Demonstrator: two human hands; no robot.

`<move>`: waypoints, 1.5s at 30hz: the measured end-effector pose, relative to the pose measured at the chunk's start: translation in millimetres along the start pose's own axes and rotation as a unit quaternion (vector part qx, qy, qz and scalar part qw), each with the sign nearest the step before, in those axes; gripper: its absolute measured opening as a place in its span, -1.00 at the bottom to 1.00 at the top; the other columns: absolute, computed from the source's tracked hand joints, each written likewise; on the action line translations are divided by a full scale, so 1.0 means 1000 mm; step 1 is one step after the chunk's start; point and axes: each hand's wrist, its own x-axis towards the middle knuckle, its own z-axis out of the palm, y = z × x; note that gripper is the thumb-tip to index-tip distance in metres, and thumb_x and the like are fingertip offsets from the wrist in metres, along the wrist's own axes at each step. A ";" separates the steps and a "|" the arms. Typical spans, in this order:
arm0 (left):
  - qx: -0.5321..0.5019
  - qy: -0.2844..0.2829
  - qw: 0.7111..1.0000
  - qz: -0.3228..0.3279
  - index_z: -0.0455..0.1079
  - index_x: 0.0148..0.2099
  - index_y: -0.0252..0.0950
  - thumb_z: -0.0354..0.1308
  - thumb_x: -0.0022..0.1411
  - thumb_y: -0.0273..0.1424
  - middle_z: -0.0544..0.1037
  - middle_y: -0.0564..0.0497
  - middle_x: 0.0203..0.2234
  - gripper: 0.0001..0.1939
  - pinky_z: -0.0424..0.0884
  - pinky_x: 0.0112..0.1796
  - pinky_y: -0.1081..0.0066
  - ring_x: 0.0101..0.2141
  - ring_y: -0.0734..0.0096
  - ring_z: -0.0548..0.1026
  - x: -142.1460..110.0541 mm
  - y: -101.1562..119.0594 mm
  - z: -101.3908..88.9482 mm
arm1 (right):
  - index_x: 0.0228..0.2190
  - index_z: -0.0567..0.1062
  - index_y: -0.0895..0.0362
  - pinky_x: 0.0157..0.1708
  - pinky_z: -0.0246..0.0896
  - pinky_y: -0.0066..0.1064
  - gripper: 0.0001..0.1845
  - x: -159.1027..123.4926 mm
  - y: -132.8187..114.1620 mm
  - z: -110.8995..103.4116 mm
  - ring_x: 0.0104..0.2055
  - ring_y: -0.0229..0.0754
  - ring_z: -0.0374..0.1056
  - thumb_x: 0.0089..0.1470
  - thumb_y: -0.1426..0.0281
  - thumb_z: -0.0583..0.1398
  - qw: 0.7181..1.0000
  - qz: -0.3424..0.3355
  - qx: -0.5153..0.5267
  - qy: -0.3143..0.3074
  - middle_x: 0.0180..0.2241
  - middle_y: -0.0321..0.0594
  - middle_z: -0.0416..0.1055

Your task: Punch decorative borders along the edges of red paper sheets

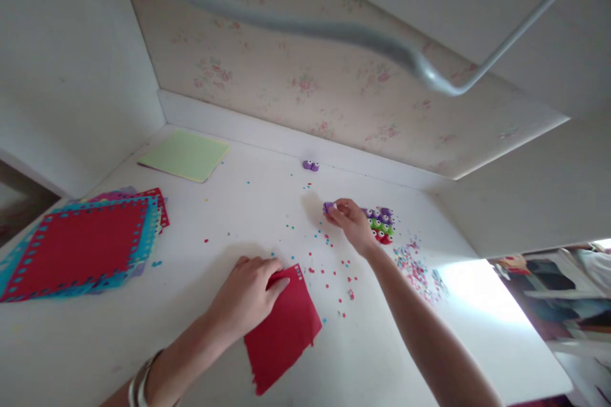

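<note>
My left hand is closed on a sheet of red paper, thumb on top and fingers beneath or behind its upper left edge. A few small holes show near the sheet's top corner, and its lower edge looks notched. In my right hand, a small purple craft punch with a dark slit is pinched between thumb and fingers, raised apart from the paper. Close behind that hand lies a cluster of small purple, green and red pieces with white eye-like dots, partly hidden by the hand.
Punched sheets in red, blue and purple form a stack at left. Pale green paper lies near the back. Two purple eyed pieces sit by the wall. Confetti is heaped at right. A grey bar crosses overhead.
</note>
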 end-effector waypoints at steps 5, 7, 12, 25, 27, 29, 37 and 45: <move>-0.101 -0.035 0.994 -0.021 0.47 -0.27 -0.22 0.01 0.35 -0.27 0.60 0.04 -0.41 -0.75 0.32 -0.35 0.45 -0.39 0.35 0.52 0.003 0.005 -0.009 | -0.18 0.45 0.06 -0.16 0.38 -0.30 -0.64 -0.102 -0.001 0.023 -0.22 -0.17 0.49 0.00 0.20 0.34 0.950 0.075 0.292 -0.085 -0.22 -0.21 0.55; -0.129 -0.045 0.990 -0.028 0.47 -0.29 -0.23 0.01 0.34 -0.26 0.60 0.05 -0.42 -0.74 0.32 -0.37 0.47 -0.40 0.37 0.52 0.003 0.007 -0.010 | -0.16 0.49 0.06 -0.24 0.38 -0.36 -0.65 -0.125 -0.002 0.028 -0.28 -0.21 0.48 0.02 0.20 0.34 0.941 0.096 0.308 -0.101 -0.28 -0.22 0.57; -0.154 -0.049 0.986 -0.039 0.50 -0.25 -0.24 0.01 0.31 -0.21 0.60 0.05 -0.42 -0.71 0.33 -0.37 0.47 -0.40 0.36 0.51 0.003 0.006 -0.008 | -0.15 0.51 0.07 -0.39 0.33 -0.41 -0.65 -0.143 -0.005 0.031 -0.38 -0.22 0.45 0.03 0.20 0.34 0.942 0.099 0.305 -0.098 -0.33 -0.22 0.57; -0.124 -0.049 0.991 -0.026 0.50 -0.28 -0.23 0.04 0.29 -0.26 0.62 0.02 -0.40 -0.76 0.32 -0.35 0.47 -0.39 0.35 0.52 0.001 0.005 -0.006 | -0.17 0.57 0.01 -0.16 0.46 -0.29 -0.74 -0.145 -0.005 0.034 -0.15 -0.14 0.46 0.05 0.30 0.32 0.981 -0.034 0.177 -0.070 -0.06 -0.15 0.45; -0.123 -0.047 0.991 -0.019 0.51 -0.25 -0.22 0.04 0.30 -0.28 0.63 0.01 -0.36 -0.77 0.33 -0.32 0.46 -0.35 0.33 0.54 0.001 0.004 -0.005 | -0.16 0.58 0.01 -0.22 0.49 -0.33 -0.75 -0.146 -0.007 0.033 -0.17 -0.14 0.47 0.06 0.32 0.31 0.987 -0.051 0.136 -0.074 -0.06 -0.14 0.45; -0.122 -0.043 0.992 -0.013 0.51 -0.22 -0.21 0.04 0.31 -0.29 0.63 0.00 -0.32 -0.77 0.35 -0.29 0.45 -0.30 0.31 0.55 0.001 0.003 -0.004 | -0.16 0.59 0.00 -0.41 0.47 -0.42 -0.76 -0.147 -0.010 0.032 -0.24 -0.17 0.48 0.07 0.33 0.30 0.992 -0.059 0.081 -0.076 -0.06 -0.14 0.46; -0.126 -0.042 0.991 -0.002 0.52 -0.19 -0.22 0.03 0.32 -0.28 0.64 0.01 -0.31 -0.75 0.37 -0.28 0.45 -0.30 0.32 0.55 0.001 0.000 -0.003 | -0.18 0.58 0.02 -0.56 0.35 -0.49 -0.79 -0.149 -0.020 0.025 -0.33 -0.21 0.44 0.09 0.36 0.28 0.992 -0.094 -0.003 -0.088 -0.09 -0.13 0.48; -0.091 -0.026 0.995 0.028 0.50 -0.13 -0.19 0.04 0.34 -0.31 0.65 0.01 -0.23 -0.78 0.36 -0.19 0.36 -0.24 0.28 0.58 0.001 0.000 0.001 | -0.16 0.55 0.00 -0.44 0.36 -0.42 -0.79 -0.153 -0.022 0.030 -0.31 -0.20 0.43 0.11 0.34 0.28 0.992 -0.079 -0.020 -0.096 -0.13 -0.18 0.49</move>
